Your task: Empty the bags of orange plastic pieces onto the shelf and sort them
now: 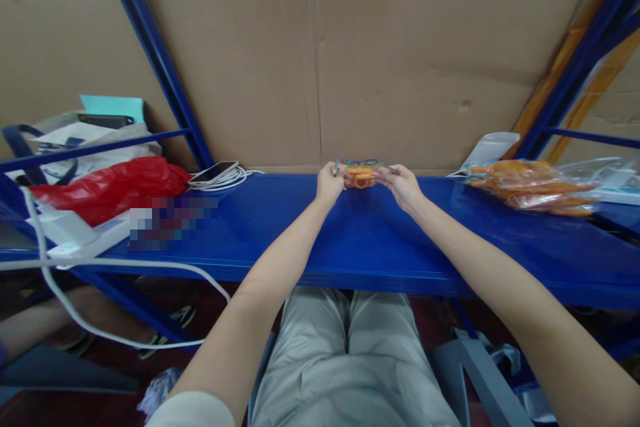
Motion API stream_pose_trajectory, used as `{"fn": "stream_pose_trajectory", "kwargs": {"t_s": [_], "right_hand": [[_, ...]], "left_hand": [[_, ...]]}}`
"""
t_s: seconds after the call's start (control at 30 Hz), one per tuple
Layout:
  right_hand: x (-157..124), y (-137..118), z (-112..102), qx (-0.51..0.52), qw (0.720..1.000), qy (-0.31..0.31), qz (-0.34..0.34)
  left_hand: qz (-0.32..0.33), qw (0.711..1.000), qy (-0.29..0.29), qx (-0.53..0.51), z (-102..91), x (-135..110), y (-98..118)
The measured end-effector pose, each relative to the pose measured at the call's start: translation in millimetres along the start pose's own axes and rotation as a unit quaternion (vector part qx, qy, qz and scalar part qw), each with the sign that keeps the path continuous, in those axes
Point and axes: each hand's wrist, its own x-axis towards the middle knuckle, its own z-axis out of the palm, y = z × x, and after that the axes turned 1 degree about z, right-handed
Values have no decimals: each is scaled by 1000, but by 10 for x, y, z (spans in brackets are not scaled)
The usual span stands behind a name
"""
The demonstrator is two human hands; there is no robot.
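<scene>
Both hands meet at the far side of the blue shelf, around a small orange object (361,177). It has rounded, ring-like shapes in front and a thin blue-green strip along its top; its exact kind is too small to tell. My left hand (330,185) is closed on its left end, the fingers pinched together. On the right end, my right hand (403,185) is closed too, fingertips against the orange object. Something thin and dark shows at the right fingertips, and I cannot make out what it is.
A clear bag of orange pieces (535,187) lies at the right. At the left are a red plastic bag (120,187), a white power strip (100,237) with cables, and a phone (215,173) beside a coiled white cable (235,180). Cardboard (390,60) stands behind the blue shelf (280,233).
</scene>
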Motion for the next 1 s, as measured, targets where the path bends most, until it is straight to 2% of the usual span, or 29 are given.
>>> {"fn": "stream_pose_trajectory", "kwargs": {"t_s": [0.27,0.43,0.63,0.73,0.87,1.0], "right_hand": [[4,-20,9,-42,998,11,-47],[59,34,-7,-37,990,-21,-132],[116,85,-72,-76,978,-51,-188],[148,115,-112,-109,974,-62,-191],[168,178,-133,-96,980,-79,-156],[147,216,-126,-91,985,-75,-128]], "left_hand": [[68,997,-6,-26,17,15,-52],[133,991,7,-13,25,76,-107],[158,987,-26,-24,38,90,-144],[152,987,-51,-23,20,112,-169],[114,990,-80,-37,-2,161,-220],[58,995,-70,-45,-9,162,-259]]}}
